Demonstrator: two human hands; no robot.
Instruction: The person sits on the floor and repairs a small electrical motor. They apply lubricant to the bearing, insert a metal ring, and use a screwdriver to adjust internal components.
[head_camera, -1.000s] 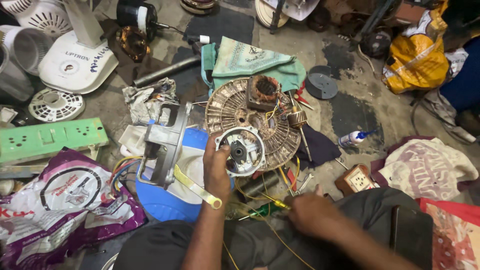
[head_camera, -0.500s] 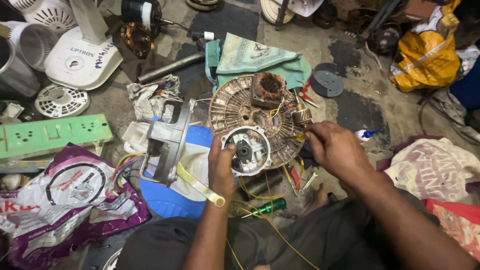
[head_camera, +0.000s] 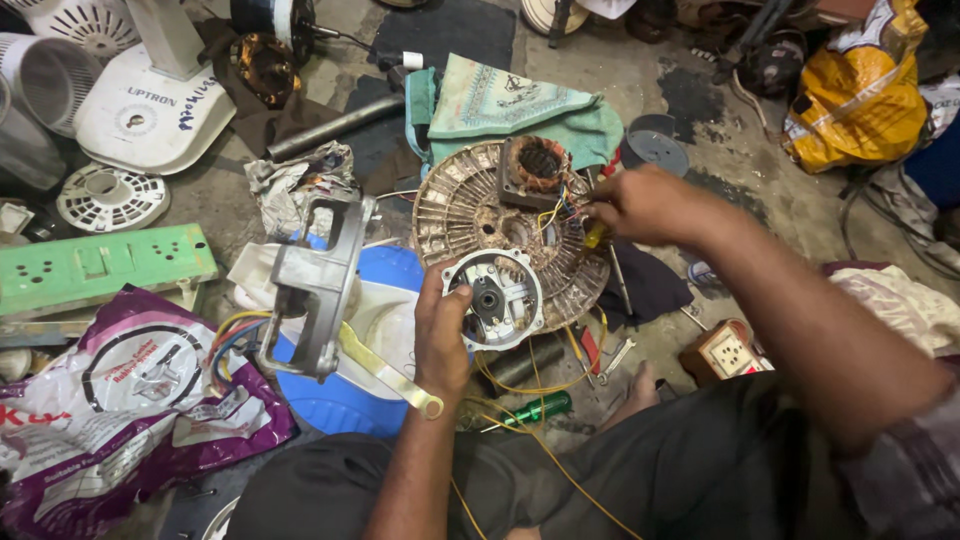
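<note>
Two bare hands work at the centre of a cluttered workshop floor (head_camera: 640, 80). We see the left hand (head_camera: 442, 335) with its fingers closed around the rim of a round silver motor end cover (head_camera: 497, 298), holding it face up just in front of a larger ribbed circular fan housing (head_camera: 462, 205). The right hand (head_camera: 645, 205) reaches to the far right edge of that housing, its fingers pinched together on a small yellow part (head_camera: 596, 236) among a bundle of coloured wires (head_camera: 560, 212); what exactly the part is, we cannot tell. A copper-wound stator (head_camera: 538, 168) sits on top of the housing, just left of the right hand.

To the left of the end cover, a grey metal bracket (head_camera: 320, 285) rests on a blue plastic lid (head_camera: 345, 405). Yellow wires (head_camera: 540, 385) trail down from the housing toward the person's lap, passing a green-handled screwdriver (head_camera: 530, 410) on the floor. Farther off lie a green socket board (head_camera: 95, 268), a white fan base (head_camera: 150, 110), a purple printed bag (head_camera: 130, 400), a teal cloth (head_camera: 500, 105) and a yellow sack (head_camera: 860, 95).
</note>
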